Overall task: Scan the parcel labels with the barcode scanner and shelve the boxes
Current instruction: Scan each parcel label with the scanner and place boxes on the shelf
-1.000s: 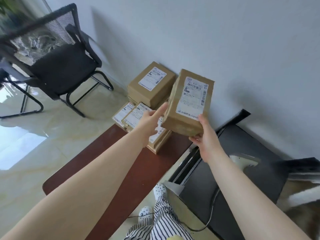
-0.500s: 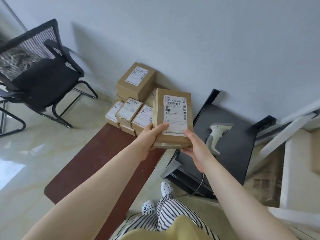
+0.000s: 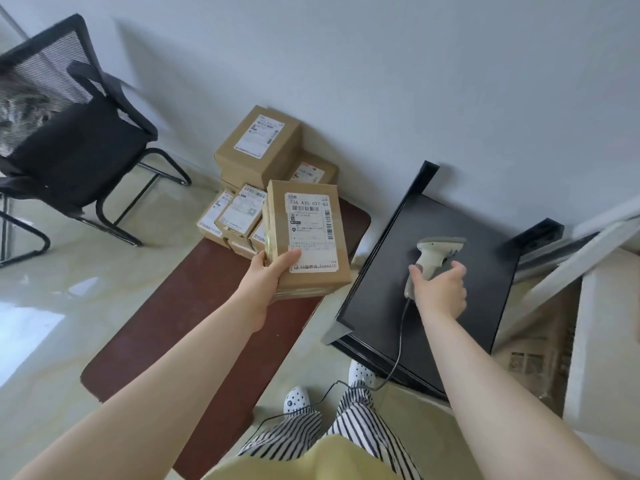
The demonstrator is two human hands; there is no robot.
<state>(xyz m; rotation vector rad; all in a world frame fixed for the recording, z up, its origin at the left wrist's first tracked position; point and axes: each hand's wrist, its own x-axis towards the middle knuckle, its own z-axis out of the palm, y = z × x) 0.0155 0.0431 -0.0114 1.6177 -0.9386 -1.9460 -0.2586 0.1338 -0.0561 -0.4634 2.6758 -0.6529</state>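
Note:
My left hand grips a brown cardboard parcel by its lower left corner, thumb lying on the white label, which faces up. The parcel hangs in front of a pile of several more labelled boxes stacked against the wall. A beige barcode scanner lies on a black tabletop at the right. My right hand has come down over its handle, thumb on one side and fingers on the other. The scanner's grey cable runs off the table edge to the floor.
A dark red mat lies on the glossy floor under the boxes. A black mesh chair stands at the left. White shelving boards and a printed carton are at the right. My feet stand between mat and table.
My right hand let go of the parcel and moved right onto the scanner handle. My left hand alone now holds the parcel, shifted slightly left.

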